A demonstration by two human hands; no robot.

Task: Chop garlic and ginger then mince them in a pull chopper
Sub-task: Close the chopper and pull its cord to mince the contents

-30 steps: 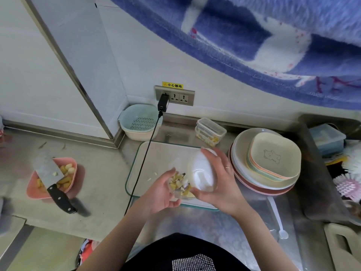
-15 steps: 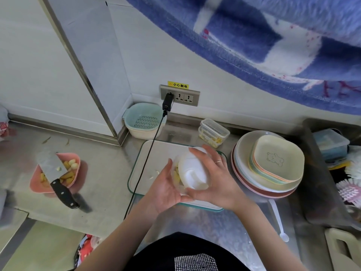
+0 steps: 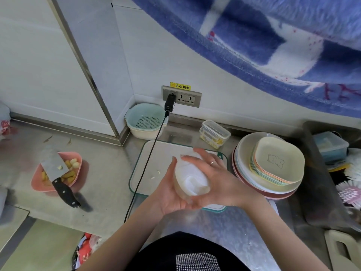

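your left hand (image 3: 166,194) cups the pull chopper (image 3: 190,178) from below, right hand (image 3: 213,178) curled over its lid — both held over the cutting board's (image 3: 154,153) front-right corner.

A home kitchen

A steel surface (image 3: 101,184) carries a cutting board (image 3: 156,163), a cleaver (image 3: 56,173) across a pink dish (image 3: 37,182) of garlic, stacked plates (image 3: 244,153), a colander (image 3: 145,122) and a wall socket (image 3: 185,98).

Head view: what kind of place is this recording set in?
Most likely a home kitchen counter: a cutting board on steel worktop, a stack of plates, and a cleaver resting across a pink dish of garlic and ginger.
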